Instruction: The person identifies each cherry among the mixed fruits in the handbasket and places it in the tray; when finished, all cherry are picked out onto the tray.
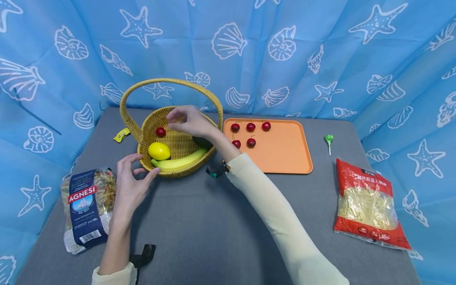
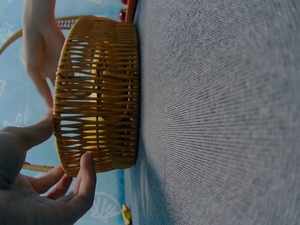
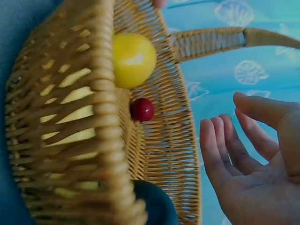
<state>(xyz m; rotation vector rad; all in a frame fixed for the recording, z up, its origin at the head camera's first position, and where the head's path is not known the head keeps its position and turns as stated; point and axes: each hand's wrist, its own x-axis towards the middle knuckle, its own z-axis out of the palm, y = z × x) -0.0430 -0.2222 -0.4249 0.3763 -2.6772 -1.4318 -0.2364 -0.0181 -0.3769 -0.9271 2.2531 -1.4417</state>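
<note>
A wicker basket (image 1: 181, 173) with a tall arched handle stands at the back left of the table. My left hand (image 1: 132, 184) holds its rim at the front left, thumb and fingers spread along the edge. Inside lie a lemon (image 1: 159, 151), a banana (image 1: 185, 161), a red cherry (image 1: 160, 132) and a dark rounded fruit (image 3: 157, 206), partly hidden by my right arm in the head view. Over the basket hovers my right hand (image 1: 192, 120), its fingers loosely bent and nothing between them, as the right wrist view (image 3: 258, 164) shows.
Several cherries (image 1: 251, 127) sit on an orange tray (image 1: 281, 154) right of the basket. Further right are a green lollipop (image 1: 329, 139) and a red pasta bag (image 1: 368, 206). At left lie a yellow wrapped candy (image 1: 122, 135) and a blue pasta bag (image 1: 87, 209). A blue curtain (image 1: 249, 71) hangs behind.
</note>
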